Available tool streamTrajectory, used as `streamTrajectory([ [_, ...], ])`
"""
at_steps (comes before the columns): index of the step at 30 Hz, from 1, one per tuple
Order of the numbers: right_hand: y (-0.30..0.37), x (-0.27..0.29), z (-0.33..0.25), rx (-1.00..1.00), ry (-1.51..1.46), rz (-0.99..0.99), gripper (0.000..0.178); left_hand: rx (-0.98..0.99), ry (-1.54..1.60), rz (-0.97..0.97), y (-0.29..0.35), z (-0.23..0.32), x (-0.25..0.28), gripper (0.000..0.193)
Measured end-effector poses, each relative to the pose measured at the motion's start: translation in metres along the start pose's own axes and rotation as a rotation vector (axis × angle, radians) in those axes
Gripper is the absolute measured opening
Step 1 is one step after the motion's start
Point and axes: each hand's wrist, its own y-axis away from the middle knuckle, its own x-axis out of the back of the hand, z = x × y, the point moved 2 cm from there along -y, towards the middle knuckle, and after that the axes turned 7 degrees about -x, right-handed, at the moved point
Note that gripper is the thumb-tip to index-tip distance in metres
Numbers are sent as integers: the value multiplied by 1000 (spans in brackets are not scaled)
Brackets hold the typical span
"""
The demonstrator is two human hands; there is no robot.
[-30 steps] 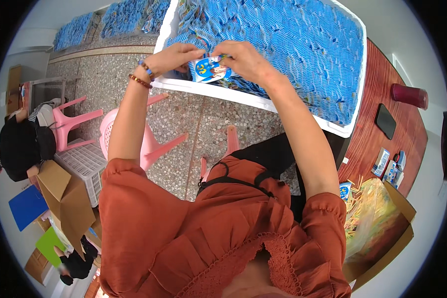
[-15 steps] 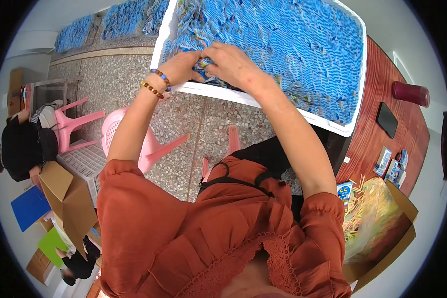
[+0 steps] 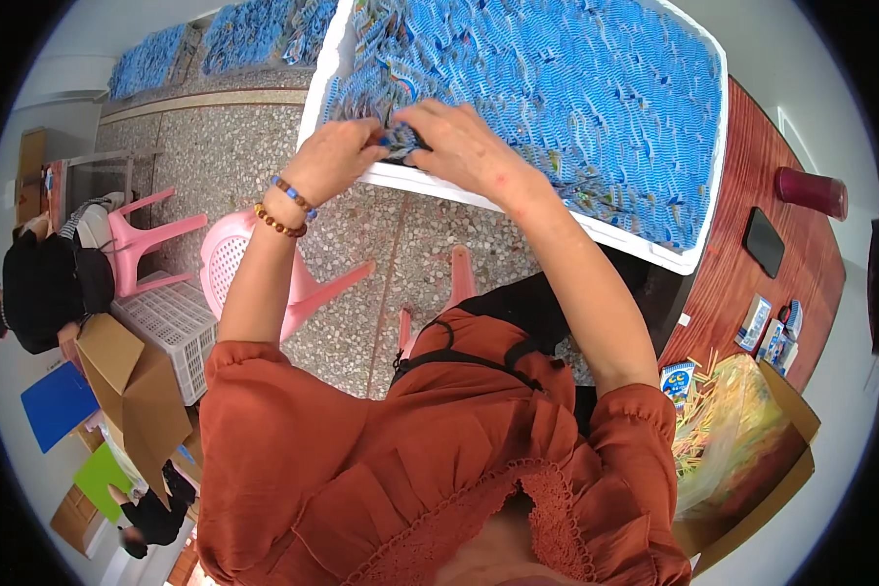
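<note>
A white foam box (image 3: 313,112) at the top is packed with rows of small blue-and-white striped packets (image 3: 576,88). Both my hands are at its near left corner. My left hand (image 3: 337,158), with two beaded bracelets at the wrist, has its fingers bent and closed at the edge of a few packets (image 3: 397,143). From the other side my right hand (image 3: 462,148) curls its fingers and thumb round the same packets, which lie between the two hands. My fingers partly hide them, and the exact hold of each fingertip is hard to see.
On the red-brown table at right are a phone (image 3: 763,242), a dark red cup (image 3: 811,192) and a carton of thin coloured sticks (image 3: 732,410). Pink stools (image 3: 230,259) and a grey crate (image 3: 171,317) stand at left. Two people are at far left.
My left hand has drawn back a little to the left and down, farther from my right hand. My right hand has shifted slightly down, still at the packets.
</note>
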Motion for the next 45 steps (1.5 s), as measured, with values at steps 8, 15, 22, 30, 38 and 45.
streamTrajectory([
  [8, 4, 5, -1, -68, 152, -12, 31, 85, -144, -135, -15, -1, 5, 28],
  [15, -1, -4, -7, -76, 358, -18, 20, 21, -75, -340, -37, -17, -18, 29],
  [22, 15, 18, 13, -5, -21, 225, 23, 66, -50, -378, -25, -12, -5, 28],
  [30, 70, 81, 19, -163, -166, 377, 18, -27, -128, 179, 11, 3, 26, 20],
  [38, 195, 102, 14, -255, 10, 687, 16, -277, 309, 455, -40, 129, 13, 21],
  [45, 424, 124, -31, -1045, 403, 1143, 9, -905, 635, -205, -53, 315, -133, 18],
])
